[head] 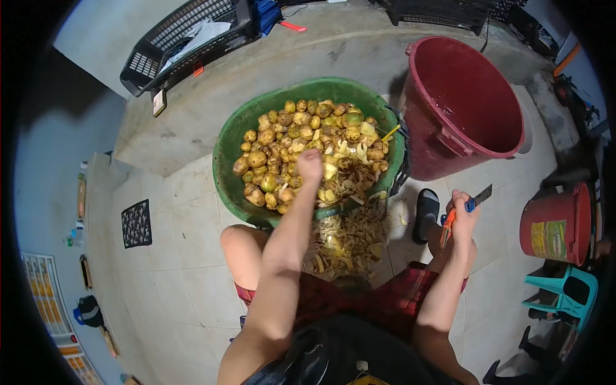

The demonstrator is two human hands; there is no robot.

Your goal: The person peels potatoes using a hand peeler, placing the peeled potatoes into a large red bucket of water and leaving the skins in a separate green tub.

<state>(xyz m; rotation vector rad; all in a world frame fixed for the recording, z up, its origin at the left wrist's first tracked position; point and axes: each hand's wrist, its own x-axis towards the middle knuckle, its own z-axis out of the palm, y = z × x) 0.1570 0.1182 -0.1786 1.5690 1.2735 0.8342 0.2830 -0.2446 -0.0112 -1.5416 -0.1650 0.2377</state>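
Note:
A green plastic tub (228, 185) is heaped with round yellow-green produce (266, 137), blotched with brown, some of it peeled. My left hand (310, 166) is over the middle of the heap with its fingers bent down. Whether it grips a piece is hidden from above. Off to the right of the tub, above my right knee, my right hand (463, 211) is closed around an orange and blue utility knife (448, 224). Its blade points up and to the right. Brown peelings (349, 240) lie in the tub's near right part and in a pile between my legs.
A tall dark red bin (418, 130) stands close by the tub's right side. Behind runs a concrete ledge (332, 60) with a black plastic crate (187, 48) and a phone (159, 102). Further right are a smaller red bucket (553, 226) and a turquoise plastic stool (572, 288).

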